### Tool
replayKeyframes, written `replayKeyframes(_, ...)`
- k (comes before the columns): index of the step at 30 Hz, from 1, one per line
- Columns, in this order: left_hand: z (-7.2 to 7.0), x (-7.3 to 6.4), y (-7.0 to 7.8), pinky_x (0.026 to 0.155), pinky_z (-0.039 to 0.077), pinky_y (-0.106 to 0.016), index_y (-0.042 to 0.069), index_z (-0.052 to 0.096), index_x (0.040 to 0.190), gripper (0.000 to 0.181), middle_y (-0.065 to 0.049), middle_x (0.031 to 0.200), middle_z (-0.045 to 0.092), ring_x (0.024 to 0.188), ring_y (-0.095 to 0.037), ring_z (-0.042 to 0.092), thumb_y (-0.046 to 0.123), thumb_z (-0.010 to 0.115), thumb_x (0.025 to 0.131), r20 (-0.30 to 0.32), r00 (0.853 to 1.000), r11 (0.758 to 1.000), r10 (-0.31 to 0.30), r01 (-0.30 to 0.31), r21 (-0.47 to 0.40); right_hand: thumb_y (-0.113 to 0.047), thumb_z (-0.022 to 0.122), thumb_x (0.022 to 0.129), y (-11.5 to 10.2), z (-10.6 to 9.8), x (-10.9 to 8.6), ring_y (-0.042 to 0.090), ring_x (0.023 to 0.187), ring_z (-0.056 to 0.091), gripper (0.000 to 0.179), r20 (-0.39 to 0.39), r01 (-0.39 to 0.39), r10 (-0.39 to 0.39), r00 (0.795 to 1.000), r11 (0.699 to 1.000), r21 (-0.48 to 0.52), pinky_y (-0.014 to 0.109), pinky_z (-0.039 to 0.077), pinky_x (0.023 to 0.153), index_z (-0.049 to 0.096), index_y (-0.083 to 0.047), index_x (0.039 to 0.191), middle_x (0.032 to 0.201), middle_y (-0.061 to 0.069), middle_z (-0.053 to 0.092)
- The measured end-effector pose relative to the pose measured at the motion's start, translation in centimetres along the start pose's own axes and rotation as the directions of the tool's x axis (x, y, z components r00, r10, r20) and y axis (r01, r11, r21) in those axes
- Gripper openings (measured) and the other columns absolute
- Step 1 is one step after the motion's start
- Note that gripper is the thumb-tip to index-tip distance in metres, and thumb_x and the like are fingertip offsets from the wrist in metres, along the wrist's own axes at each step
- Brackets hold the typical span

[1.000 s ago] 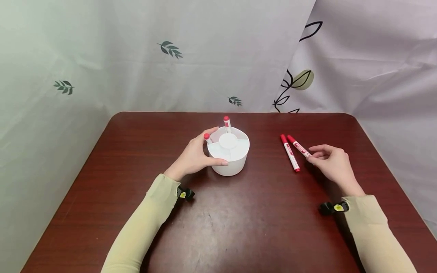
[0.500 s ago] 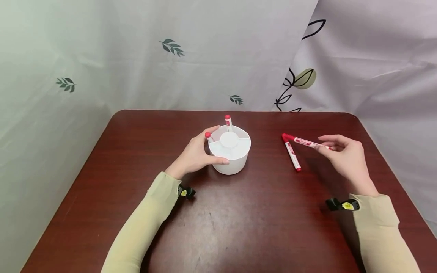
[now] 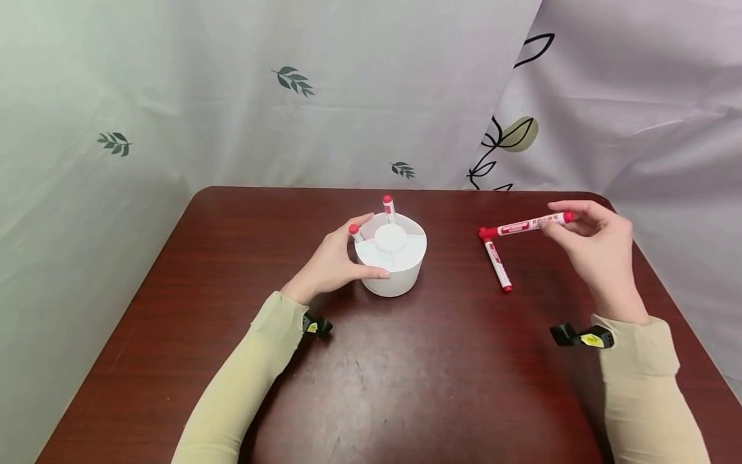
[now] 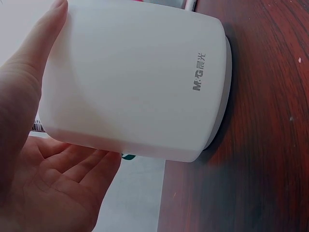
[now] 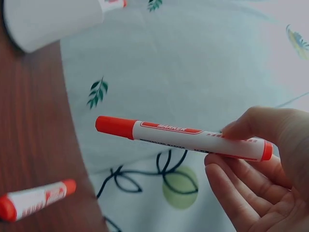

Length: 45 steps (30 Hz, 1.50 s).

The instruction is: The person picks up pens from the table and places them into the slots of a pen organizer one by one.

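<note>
One red/wht marker (image 5: 169, 132) in pinch of R fingers (image 5: 234, 191), L fingers (image 4: 99, 171) in wide grip around wht holder (image 4: 130, 82).

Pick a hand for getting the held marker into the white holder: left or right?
Right, most likely: the right grip pinches the held marker, while the left grip is occupied holding the white holder by its side.

The pot (image 3: 400, 282) partly hides my left hand (image 3: 335, 263) and two markers (image 3: 389, 209); the near edge of the surface (image 3: 440, 386) is cut off.
</note>
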State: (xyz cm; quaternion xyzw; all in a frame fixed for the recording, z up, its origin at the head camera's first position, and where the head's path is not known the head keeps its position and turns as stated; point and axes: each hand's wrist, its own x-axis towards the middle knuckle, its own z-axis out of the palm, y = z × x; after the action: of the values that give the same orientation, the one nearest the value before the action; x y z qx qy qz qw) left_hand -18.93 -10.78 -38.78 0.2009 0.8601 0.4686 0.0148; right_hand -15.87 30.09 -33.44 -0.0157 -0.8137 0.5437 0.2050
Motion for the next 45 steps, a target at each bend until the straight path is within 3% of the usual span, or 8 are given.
replayKeyframes(4,0.1,-0.1,0.1,0.105,0.041,-0.042,0.021,0.042,0.155,0.108,0.005,0.139,0.057,0.123,-0.013,0.052,0.048,0.096,0.065,0.007,1.000,1.000,-0.005,0.005,-0.006,0.005,0.080,0.082,-1.1,0.6,-0.4,0.009,0.071,0.069,0.035,0.009,0.034,-0.036,0.999,0.988,0.148,0.014,0.052,0.066,0.073,0.005,0.116,0.085,-0.001,0.073)
replayKeyframes(9,0.2,-0.1,0.0,0.104,0.041,-0.041,0.022,0.043,0.155,0.108,0.005,0.139,0.057,0.123,-0.013,0.052,0.048,0.096,0.065,-0.001,1.000,1.000,-0.010,0.010,-0.005,0.010,0.081,0.079,-2.6,1.9,-0.7,0.015,0.073,0.068,0.035,0.016,0.091,-0.100,0.995,0.952,0.293,0.016,0.054,0.069,0.072,0.009,0.113,0.090,0.007,0.073)
replayKeyframes(14,0.1,0.1,-0.2,0.106,0.040,-0.041,0.019,0.042,0.155,0.109,0.004,0.141,0.056,0.126,-0.012,0.051,0.048,0.096,0.065,-0.006,1.000,1.000,-0.003,0.003,-0.004,0.015,0.081,0.077,-4.1,3.0,-0.7,0.019,0.074,0.067,0.036,0.000,0.136,-0.151,0.989,0.894,0.428,0.021,0.056,0.072,0.071,0.014,0.111,0.094,0.013,0.072)
replayKeyframes(17,0.0,0.1,-0.2,0.106,0.040,-0.041,0.018,0.042,0.155,0.109,0.004,0.141,0.056,0.127,-0.013,0.051,0.048,0.096,0.065,-0.005,1.000,1.000,0.001,-0.001,-0.005,0.015,0.080,0.077,-4.8,3.4,-0.7,0.020,0.075,0.068,0.036,0.001,0.149,-0.168,0.986,0.874,0.463,0.022,0.057,0.073,0.070,0.014,0.111,0.092,0.013,0.073)
replayKeyframes(27,0.1,-0.2,-0.2,0.106,0.041,-0.043,0.022,0.042,0.155,0.108,0.004,0.141,0.056,0.126,-0.014,0.050,0.049,0.096,0.065,0.002,1.000,1.000,-0.007,0.007,-0.009,0.016,0.080,0.077,-6.1,5.2,-1.1,0.022,0.077,0.068,0.036,0.034,0.167,-0.212,0.977,0.850,0.499,0.024,0.057,0.076,0.070,0.014,0.111,0.091,0.013,0.072)
replayKeyframes(34,0.1,-0.1,-0.1,0.105,0.042,-0.045,0.018,0.042,0.155,0.109,0.003,0.140,0.056,0.124,-0.015,0.051,0.049,0.096,0.065,-0.003,1.000,1.000,0.007,-0.007,-0.009,0.015,0.080,0.078,-6.4,6.7,-1.9,0.022,0.079,0.069,0.036,0.089,0.177,-0.248,0.965,0.858,0.482,0.024,0.058,0.074,0.071,0.011,0.113,0.094,0.014,0.072)
replayKeyframes(45,0.0,-0.1,0.0,0.106,0.041,-0.048,0.020,0.042,0.155,0.108,0.003,0.141,0.056,0.124,-0.015,0.051,0.047,0.096,0.065,-0.002,1.000,1.000,0.003,-0.003,-0.002,0.005,0.083,0.081,-6.4,9.1,-2.6,0.022,0.082,0.070,0.035,0.226,0.150,-0.239,0.944,0.924,0.352,0.027,0.058,0.076,0.073,0.002,0.114,0.098,0.012,0.072)
